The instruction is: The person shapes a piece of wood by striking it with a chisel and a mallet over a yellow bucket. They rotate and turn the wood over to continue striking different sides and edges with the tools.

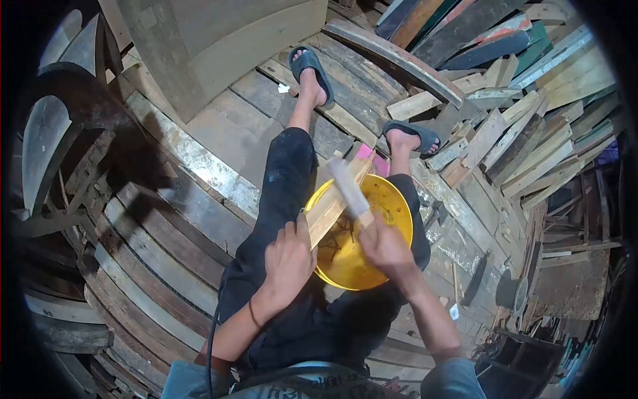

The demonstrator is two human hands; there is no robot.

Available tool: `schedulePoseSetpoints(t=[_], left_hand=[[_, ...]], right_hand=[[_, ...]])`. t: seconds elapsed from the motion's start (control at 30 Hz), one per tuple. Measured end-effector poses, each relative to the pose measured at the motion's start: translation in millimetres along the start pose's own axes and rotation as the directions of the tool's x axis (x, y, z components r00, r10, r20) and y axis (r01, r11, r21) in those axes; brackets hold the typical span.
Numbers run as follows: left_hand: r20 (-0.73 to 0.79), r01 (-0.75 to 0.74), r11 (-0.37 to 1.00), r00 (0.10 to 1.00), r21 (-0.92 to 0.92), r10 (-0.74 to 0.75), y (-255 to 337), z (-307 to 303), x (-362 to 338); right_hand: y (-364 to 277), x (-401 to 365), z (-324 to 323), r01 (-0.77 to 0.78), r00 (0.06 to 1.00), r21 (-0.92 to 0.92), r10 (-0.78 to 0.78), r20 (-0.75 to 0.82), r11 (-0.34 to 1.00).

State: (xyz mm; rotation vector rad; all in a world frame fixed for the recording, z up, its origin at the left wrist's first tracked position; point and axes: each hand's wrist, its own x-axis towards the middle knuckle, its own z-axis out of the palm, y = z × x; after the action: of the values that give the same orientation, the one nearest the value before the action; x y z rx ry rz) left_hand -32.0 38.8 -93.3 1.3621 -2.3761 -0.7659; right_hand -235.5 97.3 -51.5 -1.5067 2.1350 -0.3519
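My left hand is closed round the near end of a light wooden strip, which slants up and away across the rim of a yellow bucket. In my right hand is a tool with a pale wooden handle and a flat grey-white blade-like part. Motion blurs the tool, so its exact kind does not show. Its flat part lies over or against the strip; contact cannot be made out. Between my legs stands the bucket, with thin dark brown pieces at its bottom.
Long boards lie in rows on the left. Stacked wood offcuts fill the right, beyond my sandalled feet. A large wooden panel stands at the upper left. Something pink lies behind the bucket on the plank floor.
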Motion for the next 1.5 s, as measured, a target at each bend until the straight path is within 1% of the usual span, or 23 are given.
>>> schedulePoseSetpoints(t=[0.03, 0.07, 0.13, 0.2, 0.23, 0.33, 0.37, 0.5, 0.6, 0.63, 0.73, 0.77, 0.87, 0.9, 0.97, 1.0, 1.17, 1.27, 1.3, 1.33, 1.37, 1.47, 1.5], left_hand=[[-0.001, -0.019, 0.999, 1.0, 0.028, 0.019, -4, 4, -1], [0.011, -0.038, 0.998, 0.999, 0.056, 0.038, -6, 7, -4], [-0.005, -0.057, 0.996, 0.998, 0.069, 0.058, -5, 7, -4], [-0.027, -0.042, 0.997, 0.999, 0.058, 0.044, 0, 2, -2], [-0.026, -0.038, 0.998, 0.999, 0.049, 0.039, 0, 1, -2], [0.022, -0.023, 0.995, 1.0, 0.099, 0.021, -6, 10, -4], [0.005, -0.058, 0.993, 0.998, 0.106, 0.058, -9, 14, -4], [0.027, 0.002, 1.0, 1.0, 0.028, -0.003, 2, 1, -1], [0.005, -0.025, 0.998, 1.0, 0.053, 0.024, 1, -1, -3], [0.049, -0.021, 1.0, 0.999, 0.019, 0.02, 1, -1, -5], [0.052, 0.0, 0.999, 0.999, 0.041, -0.002, 13, 2, -13], [0.097, -0.008, 0.999, 0.995, 0.052, 0.002, 15, 4, -16], [0.048, -0.082, 0.981, 0.996, 0.176, 0.075, 11, 16, -19], [0.052, -0.073, 0.985, 0.996, 0.158, 0.066, 14, 12, -18], [0.06, -0.07, 0.987, 0.996, 0.144, 0.062, 14, 11, -19], [0.059, -0.068, 0.988, 0.996, 0.139, 0.061, 13, 9, -18], [-0.027, -0.045, 0.99, 0.998, 0.131, 0.049, 0, 1, -1], [-0.062, -0.026, 0.999, 0.998, 0.046, 0.029, -4, -5, 11], [-0.046, -0.021, 1.0, 0.999, 0.003, 0.021, -5, -8, 15], [-0.028, -0.009, 0.999, 1.0, -0.041, 0.008, -6, -9, 19], [0.0, 0.012, 0.977, 1.0, -0.211, -0.012, -10, -10, 28], [-0.041, 0.048, 0.947, 0.997, -0.318, -0.064, -13, 1, 52], [-0.06, 0.06, 0.979, 0.996, -0.197, -0.073, -7, 6, 57]], right_hand=[[0, -11, 11, 0.255, 0.967, -0.206, -0.25, 0.051, 0.945], [-3, -27, 18, 0.287, 0.954, -0.051, -0.281, 0.109, 0.957], [11, -21, 14, 0.35, 0.936, -0.219, -0.349, 0.045, 0.911], [4, 5, -1, -0.05, 0.998, 0.014, 0.05, -0.036, 0.999], [-5, 7, -4, -0.122, 0.992, 0.084, 0.124, -0.016, 0.989], [-2, -26, 20, 0.082, 0.974, 0.026, -0.085, 0.21, 0.996], [-1, -29, 18, 0.156, 0.961, 0.113, -0.178, 0.211, 0.981], [2, 10, -16, -0.194, 0.981, -0.002, 0.194, 0.028, 0.981], [6, 4, -20, -0.189, 0.979, 0.078, 0.181, 0.097, 0.979], [15, -1, -17, -0.113, 0.993, 0.082, 0.111, 0.033, 0.99], [22, -14, -21, -0.049, 0.988, 0.338, 0.097, -0.124, 0.94], [22, -19, -21, -0.181, 0.971, 0.375, 0.227, -0.082, 0.909], [33, -30, 1, -0.079, 0.971, 0.554, 0.189, -0.144, 0.828], [26, -31, -5, -0.294, 0.951, 0.411, 0.309, 0.03, 0.863], [30, -32, 5, 0.016, 0.997, 0.212, 0.001, -0.079, 0.977], [34, -31, 13, 0.177, 0.98, 0.097, -0.166, -0.111, 0.979], [30, -26, 21, 0.131, 0.985, -0.003, -0.131, -0.113, 0.991], [26, -18, 14, 0.17, 0.98, 0.087, -0.159, -0.119, 0.982], [29, -15, 16, 0.241, 0.961, 0.062, -0.229, -0.156, 0.969], [31, -14, 18, 0.22, 0.968, 0.017, -0.216, -0.127, 0.975], [33, -13, 22, 0.2, 0.975, -0.029, -0.201, -0.093, 0.979], [36, -13, 26, 0.203, 0.974, -0.151, -0.215, -0.067, 0.967], [37, -10, 24, 0.213, 0.97, -0.194, -0.231, -0.073, 0.958]])
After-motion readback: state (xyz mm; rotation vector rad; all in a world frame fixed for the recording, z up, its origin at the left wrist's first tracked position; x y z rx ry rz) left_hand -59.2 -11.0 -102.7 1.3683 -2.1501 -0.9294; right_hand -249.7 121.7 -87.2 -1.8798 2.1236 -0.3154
